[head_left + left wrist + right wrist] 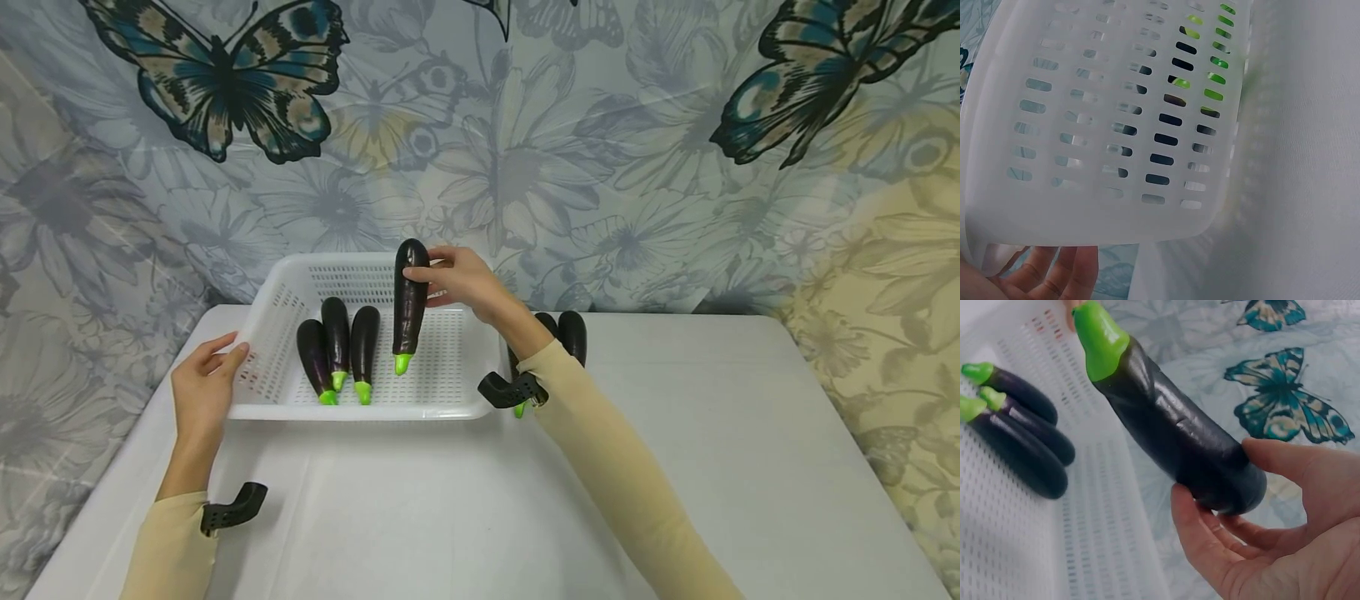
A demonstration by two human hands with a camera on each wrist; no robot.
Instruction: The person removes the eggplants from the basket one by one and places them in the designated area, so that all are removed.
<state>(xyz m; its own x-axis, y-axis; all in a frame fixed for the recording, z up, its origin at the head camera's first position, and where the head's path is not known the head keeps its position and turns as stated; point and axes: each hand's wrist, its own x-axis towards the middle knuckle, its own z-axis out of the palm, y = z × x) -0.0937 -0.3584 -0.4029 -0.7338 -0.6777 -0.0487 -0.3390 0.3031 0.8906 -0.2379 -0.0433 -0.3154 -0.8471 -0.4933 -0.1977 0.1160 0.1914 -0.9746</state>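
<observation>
In the head view my right hand (474, 287) grips a dark purple eggplant (409, 292) by its rounded end, green stem pointing down, above a white perforated plastic basket (360, 412). The right wrist view shows the thumb and fingers around that eggplant (1179, 425). Three more eggplants (364, 342) lie side by side in the basket's left half. My left hand (204, 379) holds the basket's left rim between thumb and fingers; in the left wrist view its fingers (1054, 275) show below the basket wall (1085, 212).
More eggplants (573, 333) lie on the white table (712, 450) right of the basket, partly hidden by my right forearm. A floral cloth (517, 183) with butterflies hangs behind the table. Each sleeve carries a black wrist mount (234, 507).
</observation>
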